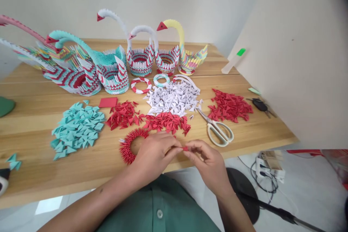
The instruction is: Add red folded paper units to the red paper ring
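Wooden table (35, 175) beneath; over its near edge, left hand (154, 152) and right hand (210, 165) pinch a red piece (185, 148), perhaps two, fingertips hiding most. Hard squeezing could crease it; the left hand, overlapping the ring (126, 148) in view, might jostle that.

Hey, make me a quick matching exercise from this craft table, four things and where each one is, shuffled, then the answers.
Things:
1. white-handled metal scissors
2. small folded red paper piece
3. heap of turquoise folded-paper triangles
4. yellow-necked folded-paper swan

Places:
A. right end of the back row
B. held between left hand and right hand
C. just beyond the right hand
D. farthest left of these four

Pairs: 1-C, 2-B, 3-D, 4-A
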`<state>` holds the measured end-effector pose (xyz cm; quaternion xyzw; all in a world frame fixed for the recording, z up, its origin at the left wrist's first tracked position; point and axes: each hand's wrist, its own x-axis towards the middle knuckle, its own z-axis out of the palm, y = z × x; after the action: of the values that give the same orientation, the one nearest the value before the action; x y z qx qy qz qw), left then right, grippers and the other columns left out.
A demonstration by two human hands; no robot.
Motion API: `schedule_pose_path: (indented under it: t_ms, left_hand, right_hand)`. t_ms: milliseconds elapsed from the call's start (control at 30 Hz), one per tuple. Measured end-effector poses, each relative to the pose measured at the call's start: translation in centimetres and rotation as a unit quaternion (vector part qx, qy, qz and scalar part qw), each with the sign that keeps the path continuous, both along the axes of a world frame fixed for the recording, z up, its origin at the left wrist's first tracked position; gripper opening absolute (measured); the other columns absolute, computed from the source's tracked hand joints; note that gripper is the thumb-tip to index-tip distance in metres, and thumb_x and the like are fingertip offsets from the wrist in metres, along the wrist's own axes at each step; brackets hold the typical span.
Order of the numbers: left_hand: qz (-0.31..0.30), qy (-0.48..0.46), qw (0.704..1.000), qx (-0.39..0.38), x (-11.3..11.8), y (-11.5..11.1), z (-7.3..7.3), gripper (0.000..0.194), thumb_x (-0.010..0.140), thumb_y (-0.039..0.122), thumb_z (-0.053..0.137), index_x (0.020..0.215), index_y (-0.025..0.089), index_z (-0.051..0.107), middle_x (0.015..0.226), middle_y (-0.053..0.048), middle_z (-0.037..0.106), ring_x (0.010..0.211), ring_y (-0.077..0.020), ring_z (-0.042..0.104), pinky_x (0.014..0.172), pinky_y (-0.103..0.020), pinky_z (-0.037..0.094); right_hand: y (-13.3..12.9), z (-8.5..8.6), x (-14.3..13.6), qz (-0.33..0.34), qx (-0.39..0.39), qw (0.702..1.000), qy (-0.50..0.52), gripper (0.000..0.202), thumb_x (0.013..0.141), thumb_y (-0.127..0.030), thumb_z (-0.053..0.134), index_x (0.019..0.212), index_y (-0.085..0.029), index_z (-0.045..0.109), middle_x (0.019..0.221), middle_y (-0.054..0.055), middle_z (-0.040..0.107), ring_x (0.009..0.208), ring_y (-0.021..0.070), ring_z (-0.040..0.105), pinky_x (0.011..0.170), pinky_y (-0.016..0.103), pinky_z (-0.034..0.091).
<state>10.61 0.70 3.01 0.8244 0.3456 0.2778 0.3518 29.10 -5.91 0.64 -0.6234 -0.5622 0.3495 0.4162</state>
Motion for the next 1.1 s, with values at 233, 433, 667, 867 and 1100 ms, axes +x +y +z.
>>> schedule_pose_path:
  t_ms: [233,433,667,867,1100]
  left_hand:
    - [-0.011,-0.043,0.999,-0.019,-0.7,-0.8,-0.1,0.018,0.092,0.014,0.060,0.075,0.015,0.066,0.066,0.001,0.060,0.064,-0.0112,0.052,0.063,-0.024,0.035]
    - [0.007,-0.169,0.914,-0.368,-1.2,-2.3,0.5,0.024,0.090,0.033,0.063,0.074,0.015,0.063,0.063,0.001,0.057,0.054,-0.0078,0.046,0.049,-0.019,0.032]
    - [-0.054,-0.305,0.653,-0.691,-1.4,-2.8,-0.1,0.038,0.076,0.044,0.080,0.076,0.014,0.056,0.053,0.003,0.055,0.039,-0.0035,0.038,0.035,-0.015,0.020]
    - [-0.034,-0.295,0.655,-0.695,-1.2,-3.5,-1.0,0.043,0.074,0.050,0.080,0.076,0.015,0.055,0.054,0.002,0.057,0.039,-0.0040,0.041,0.035,-0.014,0.024]
    - [0.065,-0.180,0.904,-0.383,-3.0,-3.4,-0.5,0.028,0.083,0.039,0.071,0.073,0.013,0.066,0.063,0.001,0.060,0.054,-0.0076,0.050,0.049,-0.017,0.037]
  right_hand:
    - [0.1,0.8,-0.8,0.032,-0.015,0.999,0.015,0.017,0.089,-0.032,0.062,0.079,-0.020,0.067,0.073,0.000,0.065,0.067,0.0128,0.059,0.064,0.023,0.046]
    - [-0.2,1.8,-0.4,0.100,-0.028,0.987,0.119,0.027,0.096,-0.042,0.052,0.089,-0.021,0.068,0.079,0.002,0.065,0.073,0.0143,0.060,0.068,0.025,0.049]
    - [-0.4,0.8,-1.0,0.136,-0.073,0.955,0.253,0.028,0.086,-0.045,0.069,0.105,-0.025,0.070,0.087,0.003,0.062,0.074,0.0145,0.059,0.066,0.028,0.051]
    - [-0.3,1.2,-2.4,0.104,-0.055,0.950,0.290,0.019,0.081,-0.037,0.075,0.079,-0.020,0.065,0.079,-0.001,0.059,0.068,0.0109,0.057,0.064,0.025,0.049]
    - [-0.9,1.6,-2.1,0.066,-0.122,0.966,0.217,0.030,0.079,-0.048,0.074,0.084,-0.020,0.064,0.074,0.001,0.068,0.068,0.0146,0.063,0.066,0.028,0.054]
